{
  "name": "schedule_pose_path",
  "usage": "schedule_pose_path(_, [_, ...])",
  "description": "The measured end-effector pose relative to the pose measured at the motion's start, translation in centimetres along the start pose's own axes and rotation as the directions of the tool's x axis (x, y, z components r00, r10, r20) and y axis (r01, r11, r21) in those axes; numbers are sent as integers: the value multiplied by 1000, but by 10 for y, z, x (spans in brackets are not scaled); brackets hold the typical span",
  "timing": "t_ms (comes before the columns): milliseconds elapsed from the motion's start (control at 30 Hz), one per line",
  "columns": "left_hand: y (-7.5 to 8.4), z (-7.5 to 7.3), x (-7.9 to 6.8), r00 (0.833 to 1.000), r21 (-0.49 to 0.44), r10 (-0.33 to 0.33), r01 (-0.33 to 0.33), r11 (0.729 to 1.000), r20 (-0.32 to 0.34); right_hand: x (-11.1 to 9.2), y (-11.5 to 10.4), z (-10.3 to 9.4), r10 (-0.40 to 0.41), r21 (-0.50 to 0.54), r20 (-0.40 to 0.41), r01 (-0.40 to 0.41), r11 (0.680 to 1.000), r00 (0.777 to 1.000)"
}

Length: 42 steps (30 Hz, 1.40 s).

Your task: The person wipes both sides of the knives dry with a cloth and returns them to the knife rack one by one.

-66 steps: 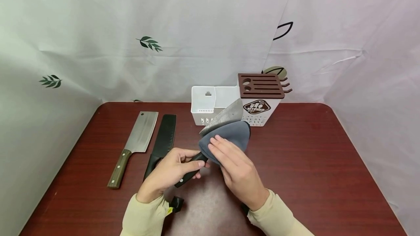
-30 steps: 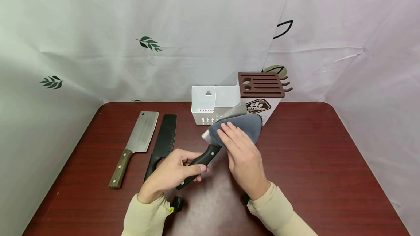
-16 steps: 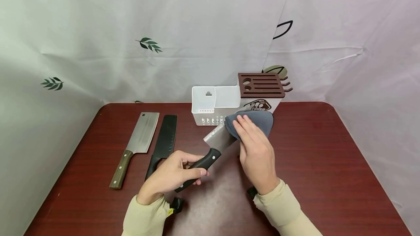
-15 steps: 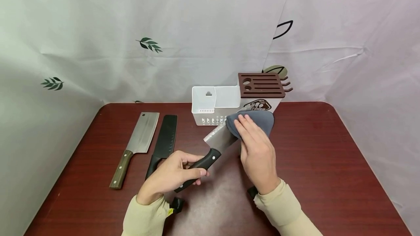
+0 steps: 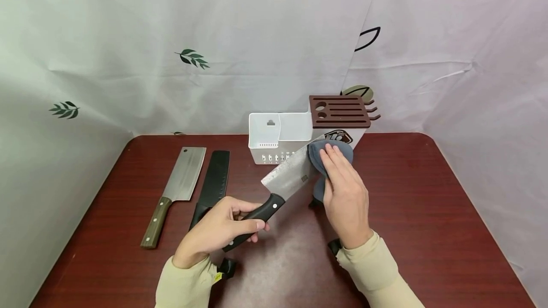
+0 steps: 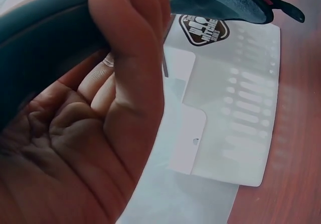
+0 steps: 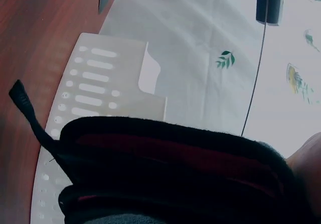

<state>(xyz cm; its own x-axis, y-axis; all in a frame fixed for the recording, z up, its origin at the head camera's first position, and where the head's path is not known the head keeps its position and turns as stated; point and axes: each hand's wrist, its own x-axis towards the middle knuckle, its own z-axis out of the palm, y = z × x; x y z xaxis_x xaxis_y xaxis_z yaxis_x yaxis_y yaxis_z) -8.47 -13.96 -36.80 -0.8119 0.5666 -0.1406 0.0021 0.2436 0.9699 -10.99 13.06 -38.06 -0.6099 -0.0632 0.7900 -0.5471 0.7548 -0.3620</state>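
Observation:
My left hand [image 5: 220, 225] grips the black riveted handle [image 5: 263, 210] of a cleaver, its broad grey blade [image 5: 287, 175] angled up to the right above the table. Around the blade's far end is a folded blue-grey cloth [image 5: 318, 156] with black edging. My right hand [image 5: 347, 196] pinches this cloth, fingers lying along its top and the thumb hidden. A lower flap of cloth shows beneath the blade. In the right wrist view the cloth's dark folds show a red inside and a black loop [image 7: 30, 113].
A wooden-handled cleaver [image 5: 185, 175] and a black-bladed knife [image 5: 215, 177] lie at left, the latter partly behind my left hand. Behind the blade stands a white rack [image 5: 263, 129] with a brown slotted top [image 5: 340, 110] and side hooks. A pale curtain hangs behind the table.
The right hand has slid the cloth up and right along the blade, away from the handle, baring more metal. The left hand has stayed nearly still on the handle.

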Motion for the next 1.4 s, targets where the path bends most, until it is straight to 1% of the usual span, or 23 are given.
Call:
schedule_pose_path(100, [-1, -2, -1, 1000, -38, 6, -7, 999, -17, 0, -1, 1, -11, 3, -12, 11, 1000, 1000])
schedule_pose_path(267, [-1, -4, -3, 999, -71, 14, -18, 997, -53, -2, -6, 4, -60, 23, -23, 61, 998, 998])
schedule_pose_path(433, [0, -5, -4, 997, -95, -10, 2, 995, -78, -4, -12, 4, -79, 1, 31, 79, 997, 996])
schedule_pose_path(533, [1, -6, -4, 997, -110, 1, -10, 994, -80, -6, -15, 4, -86, -6, 66, 86, 996, 994])
schedule_pose_path(633, [0, -5, -3, 996, -109, 24, -33, 993, -88, -8, -19, 3, -110, 10, 80, 109, 994, 991])
schedule_pose_path(700, [0, -5, -2, 995, -98, 34, -44, 994, -99, -9, -22, 4, -134, 22, 89, 133, 991, 987])
schedule_pose_path(867, [0, -2, 0, 990, -67, 34, -43, 997, -133, -11, -29, 7, -203, 62, 101, 197, 978, 974])
schedule_pose_path(1033, [0, 0, 2, 987, -48, 22, -30, 998, -158, -13, -35, 11, -257, 109, 87, 247, 963, 963])
schedule_pose_path(1167, [1, 2, 3, 984, -3, 29, -30, 1000, -177, -13, -38, 11, -271, 120, 76, 261, 958, 960])
schedule_pose_path(1300, [1, 5, 6, 980, 58, 43, -33, 998, -194, -14, -40, 12, -262, 124, 65, 252, 960, 963])
schedule_pose_path(1400, [1, 8, 7, 979, 81, 48, -32, 996, -198, -15, -41, 13, -252, 140, 49, 243, 960, 967])
